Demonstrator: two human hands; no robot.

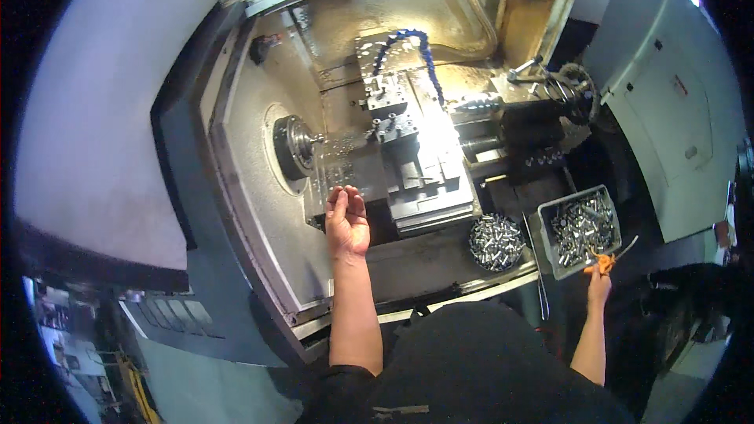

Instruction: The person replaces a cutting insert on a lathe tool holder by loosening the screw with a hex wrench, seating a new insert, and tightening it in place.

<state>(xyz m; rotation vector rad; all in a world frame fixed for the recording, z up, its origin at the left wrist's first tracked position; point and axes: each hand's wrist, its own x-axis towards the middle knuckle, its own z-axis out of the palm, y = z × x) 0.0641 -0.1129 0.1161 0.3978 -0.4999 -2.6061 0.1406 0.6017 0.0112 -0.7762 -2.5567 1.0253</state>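
My left hand [348, 224] is palm up in front of the lathe chuck [294, 147], apart from it. Its fingers curl in toward the thumb, and whatever lies between the fingertips is too small to make out. Low on the right, my right hand [599, 286] is closed around an orange air blow gun [602, 261] with a thin metal nozzle. That hand is at the near right corner of a grey plastic bin [548, 244] of short metal pieces [583, 225]. A small bright workpiece [316, 139] sticks out of the chuck.
The tool post [397, 127] stands on the carriage [430, 198] right of my left hand, with a blue coolant hose [430, 63] behind. A round container of metal pieces [496, 242] sits left of the bin. Between them lies a long metal rod [542, 294]. A cabinet door [667, 118] rises at right.
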